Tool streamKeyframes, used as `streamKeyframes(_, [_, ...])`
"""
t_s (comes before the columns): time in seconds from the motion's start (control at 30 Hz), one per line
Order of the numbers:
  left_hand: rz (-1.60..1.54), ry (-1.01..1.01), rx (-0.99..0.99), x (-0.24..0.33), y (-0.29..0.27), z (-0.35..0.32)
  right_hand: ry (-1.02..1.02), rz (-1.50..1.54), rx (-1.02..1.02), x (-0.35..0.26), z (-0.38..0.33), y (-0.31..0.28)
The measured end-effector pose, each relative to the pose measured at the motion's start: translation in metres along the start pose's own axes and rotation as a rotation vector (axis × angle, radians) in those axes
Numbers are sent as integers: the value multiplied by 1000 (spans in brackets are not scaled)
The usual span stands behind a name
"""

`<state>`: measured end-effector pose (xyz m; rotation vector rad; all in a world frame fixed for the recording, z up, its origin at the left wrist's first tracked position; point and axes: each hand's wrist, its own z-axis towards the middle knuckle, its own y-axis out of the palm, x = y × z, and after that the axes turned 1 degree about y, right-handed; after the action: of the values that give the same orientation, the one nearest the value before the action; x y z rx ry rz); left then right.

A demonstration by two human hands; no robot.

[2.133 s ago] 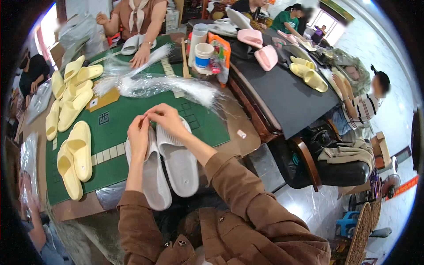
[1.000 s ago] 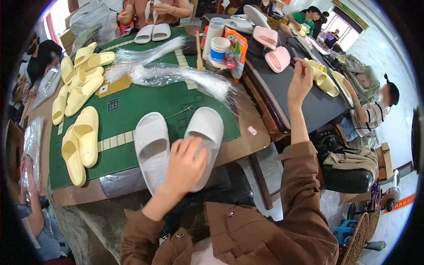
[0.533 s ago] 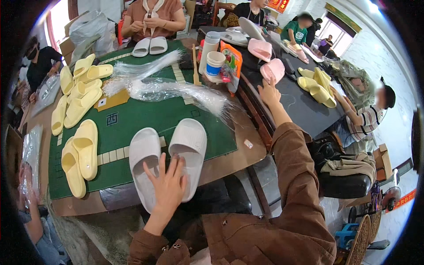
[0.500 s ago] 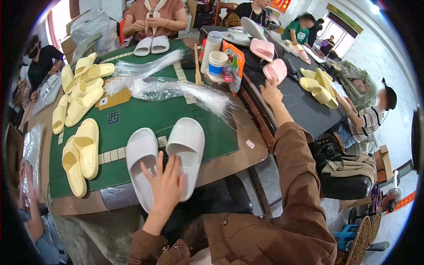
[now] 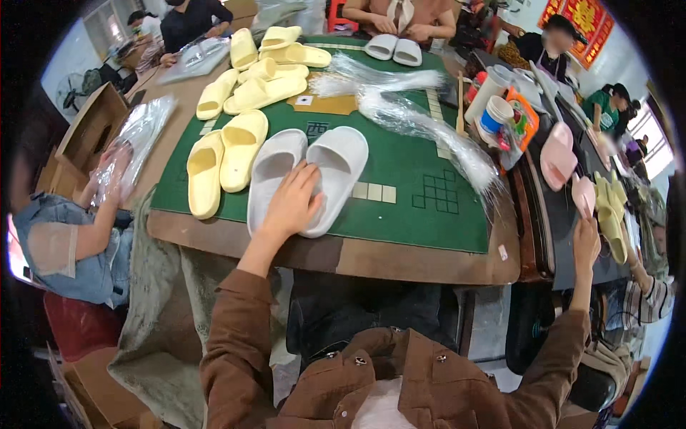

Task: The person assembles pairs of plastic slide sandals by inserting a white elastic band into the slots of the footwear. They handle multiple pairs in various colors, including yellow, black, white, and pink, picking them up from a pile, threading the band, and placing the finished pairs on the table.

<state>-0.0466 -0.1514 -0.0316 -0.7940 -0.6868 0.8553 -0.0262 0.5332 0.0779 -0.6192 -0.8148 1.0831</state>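
Observation:
A pair of grey slide slippers (image 5: 337, 168) lies on the green mat (image 5: 436, 229) near the table's front edge. My left hand (image 5: 291, 202) is closed over their adjoining inner edges, thumb on the right slipper. Close on their left lies a pair of pale yellow slippers (image 5: 241, 157). Out to the right, my right hand (image 5: 586, 243) has its fingers closed on the near end of a pink slipper (image 5: 583, 196) on the dark side table. Another pink slipper (image 5: 557, 161) lies just beyond it.
More yellow slippers (image 5: 264, 93) sit at the mat's far left. Bundles of clear plastic strands (image 5: 400, 107) spread across its far right, near a white-and-blue cup (image 5: 496, 114). A person on the left handles clear plastic bags (image 5: 136, 139); another sits opposite beside grey slippers (image 5: 393, 48).
My view has turned left. The grey slippers have moved left and farther onto the table, closer to the yellow pair, with my left hand's spread fingers now closed on them.

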Motion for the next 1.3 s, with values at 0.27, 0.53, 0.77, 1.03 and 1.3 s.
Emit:
streamKeyframes(0.27, [85,-163,-6,-89,-22,-10,-220,122,120,-90,-38,-103])
streamKeyframes(0.53, [371,-261,-84,-175,-55,-38,-532,217,-13,-142,-41,-133])
streamKeyframes(0.77, [544,-367,-23,-114,-43,-9,-699,312,230,-233,-53,-160])
streamKeyframes(1.03, [-498,-227,-17,56,-15,17,-674,680,72,-396,-76,-138])
streamKeyframes(1.3, [-994,-305,13,147,28,0,-468,1410,-217,-369,-71,-103])
